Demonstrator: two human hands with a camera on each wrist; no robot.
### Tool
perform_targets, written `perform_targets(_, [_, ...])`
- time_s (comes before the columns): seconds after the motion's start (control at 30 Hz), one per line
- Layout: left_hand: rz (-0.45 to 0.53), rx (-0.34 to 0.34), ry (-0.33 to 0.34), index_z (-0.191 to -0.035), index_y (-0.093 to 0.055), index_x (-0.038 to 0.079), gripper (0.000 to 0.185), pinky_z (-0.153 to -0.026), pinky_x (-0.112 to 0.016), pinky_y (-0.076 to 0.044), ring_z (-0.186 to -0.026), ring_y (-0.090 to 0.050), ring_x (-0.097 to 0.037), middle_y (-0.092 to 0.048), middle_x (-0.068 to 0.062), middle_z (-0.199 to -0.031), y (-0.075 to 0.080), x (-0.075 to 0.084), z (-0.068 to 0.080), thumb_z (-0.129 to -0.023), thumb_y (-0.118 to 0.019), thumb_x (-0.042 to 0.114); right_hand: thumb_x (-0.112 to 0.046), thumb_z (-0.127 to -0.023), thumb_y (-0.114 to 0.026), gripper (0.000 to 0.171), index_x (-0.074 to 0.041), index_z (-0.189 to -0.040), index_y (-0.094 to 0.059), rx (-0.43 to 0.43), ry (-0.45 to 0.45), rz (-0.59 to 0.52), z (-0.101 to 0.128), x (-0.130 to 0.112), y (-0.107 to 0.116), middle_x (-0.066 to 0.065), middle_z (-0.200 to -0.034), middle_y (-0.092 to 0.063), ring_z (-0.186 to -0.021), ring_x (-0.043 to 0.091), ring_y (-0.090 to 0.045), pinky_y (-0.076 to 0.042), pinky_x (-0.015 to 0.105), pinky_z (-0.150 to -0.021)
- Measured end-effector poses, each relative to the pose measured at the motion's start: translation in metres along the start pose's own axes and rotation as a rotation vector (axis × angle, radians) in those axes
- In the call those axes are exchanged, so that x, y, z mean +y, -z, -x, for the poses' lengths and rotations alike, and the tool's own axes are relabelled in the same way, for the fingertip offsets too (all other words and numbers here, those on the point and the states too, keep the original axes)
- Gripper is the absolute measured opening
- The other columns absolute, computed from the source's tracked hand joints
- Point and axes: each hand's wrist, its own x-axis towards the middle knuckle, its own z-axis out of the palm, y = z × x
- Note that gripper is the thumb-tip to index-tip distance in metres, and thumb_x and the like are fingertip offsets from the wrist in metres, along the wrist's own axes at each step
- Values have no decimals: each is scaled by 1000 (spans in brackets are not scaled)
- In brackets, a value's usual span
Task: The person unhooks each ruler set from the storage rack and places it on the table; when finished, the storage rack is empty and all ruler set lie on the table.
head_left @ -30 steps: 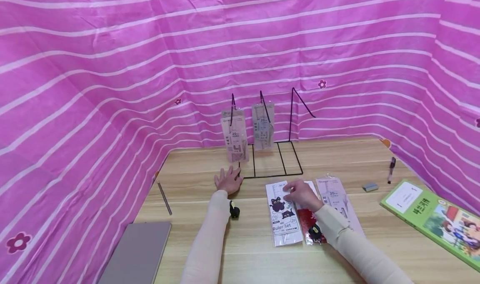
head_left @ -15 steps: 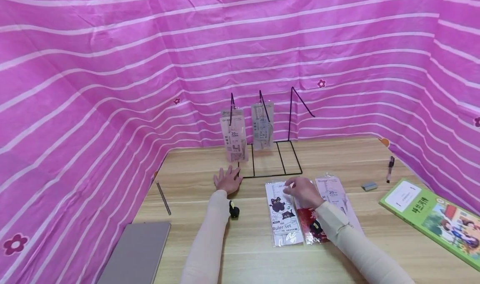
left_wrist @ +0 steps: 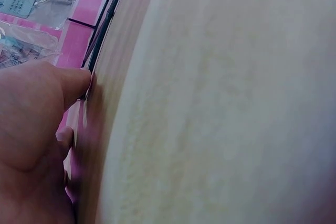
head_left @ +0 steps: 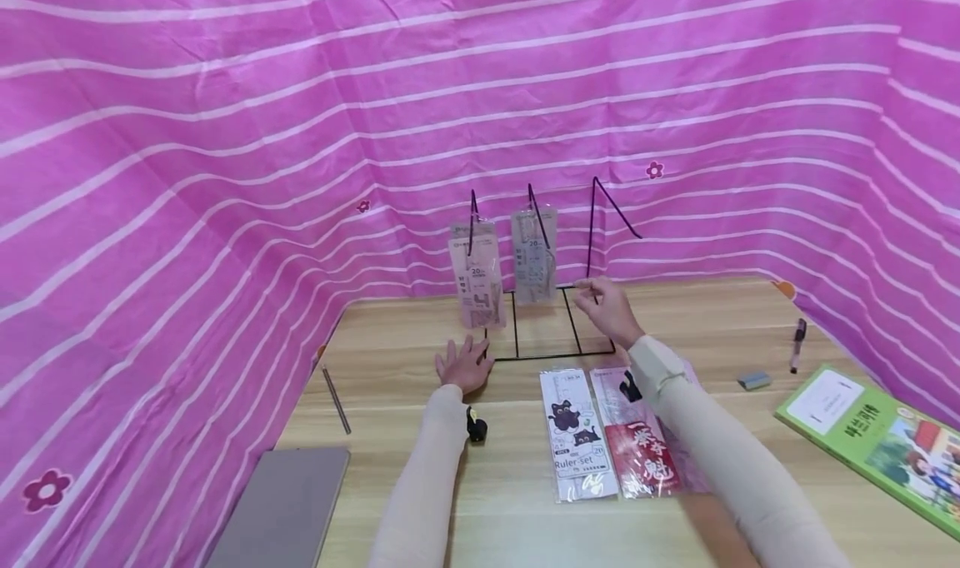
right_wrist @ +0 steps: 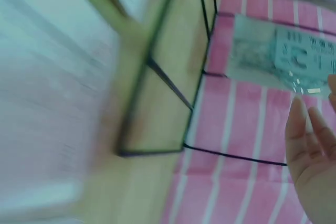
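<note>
My left hand (head_left: 465, 366) lies on the table with fingers spread, at the front left corner of a black wire rack (head_left: 517, 358). In the left wrist view its thumb touches the rack's wire. My right hand (head_left: 611, 311) is raised over the right part of the rack base, fingers slightly bent and nothing between them. A pink ruler-set packet (head_left: 480, 281) hangs on the left hook, and a greenish ruler packet (right_wrist: 304, 53) hangs on the middle one. The right hook (head_left: 617, 207) carries nothing. Before the rack lie a cat-pattern ruler-set packet (head_left: 577, 439) and a red-and-white packet (head_left: 641, 460).
Another pink packet (head_left: 690, 371) is partly hidden under my right forearm. To the right are a grey-blue eraser-like block (head_left: 753, 381), a pen (head_left: 798, 347) and a green book (head_left: 877, 435). A dark stick (head_left: 336, 400) and a grey flat panel (head_left: 281, 505) lie left.
My right hand has left the top of the flat packets and moved forward to the rack, uncovering more of the red-and-white packet. My left hand has stayed at the rack's corner.
</note>
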Motion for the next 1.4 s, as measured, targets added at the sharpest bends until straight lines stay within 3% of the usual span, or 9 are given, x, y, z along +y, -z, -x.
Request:
perform_targets(0.23, [1,-4,-15,-157,-37,27,52,-120,-65,9,-155,2,-42,-16,-7,-169,-1,9,7,-107,-37,42,-1,-92,-69,39,6,-130,-61,-55,18,-79,-46,-13,14,28,-132,-56,-121,42,-52,-47,56,-102])
perform_targets(0.33, [-8,-4,-21,-157,-37,26,51,-120,-66,7,-155,2,-42,-15,-6,-169,1,12,8,-108,-36,41,0,-92,-70,42,6,-132,-60,-81,18,-107,-62,-17,17,27,-143,-50,-133,42,-44,-37,59,-112])
perform_targets(0.4, [-8,-1,-25,-157,-38,26,51,-120,-67,6,-154,1,-43,-16,-7,-169,3,13,9,-108,-37,41,1,-92,-69,43,6,-134,-59,-103,1,-141,-70,-20,17,25,-150,-45,-139,41,-39,-37,59,-113])
perform_targets(0.63, [-50,3,-7,-157,-35,31,53,-120,-66,6,-155,2,-41,-15,-4,-169,-2,11,0,-107,-36,45,-2,-95,-66,54,0,-146,-49,-202,-148,-256,-87,-28,15,15,-166,-22,-136,41,-47,-56,37,-95])
perform_targets(0.73, [-50,0,-5,-157,-35,32,53,-120,-66,7,-155,2,-40,-15,-3,-170,-6,9,-4,-107,-37,46,-3,-96,-65,57,0,-149,-45,-222,-195,-295,-89,-26,13,17,-163,-29,-131,41,-52,-59,32,-90])
perform_targets(0.9, [-31,2,-11,-157,-36,31,52,-120,-66,7,-155,2,-41,-16,-3,-169,-10,8,-5,-107,-37,45,-5,-96,-67,57,0,-149,-45,-220,-211,-281,-88,-23,8,27,-144,-52,-124,40,-58,-60,30,-82])
perform_targets(1.07, [-2,5,-7,-156,-38,30,52,-120,-66,7,-155,2,-41,-17,-4,-169,-9,6,-2,-107,-39,44,-7,-96,-67,54,-6,-148,-49,-224,-188,-257,-86,-21,1,26,-143,-55,-124,41,-59,-60,26,-79])
perform_targets(1.27, [-9,4,4,-156,-38,31,51,-120,-66,7,-155,2,-40,-17,-3,-169,-8,1,-5,-107,-39,44,-5,-96,-67,53,-6,-146,-51,-192,-150,-286,-84,-24,-6,24,-144,-55,-124,41,-59,-60,28,-82])
perform_targets(1.4, [-23,11,6,-156,-37,32,52,-120,-65,7,-155,3,-40,-16,-2,-169,-8,-3,-7,-106,-38,45,-3,-94,-69,53,-7,-144,-54,-162,-140,-284,-81,-28,-11,24,-135,-61,-119,38,-61,-58,38,-92])
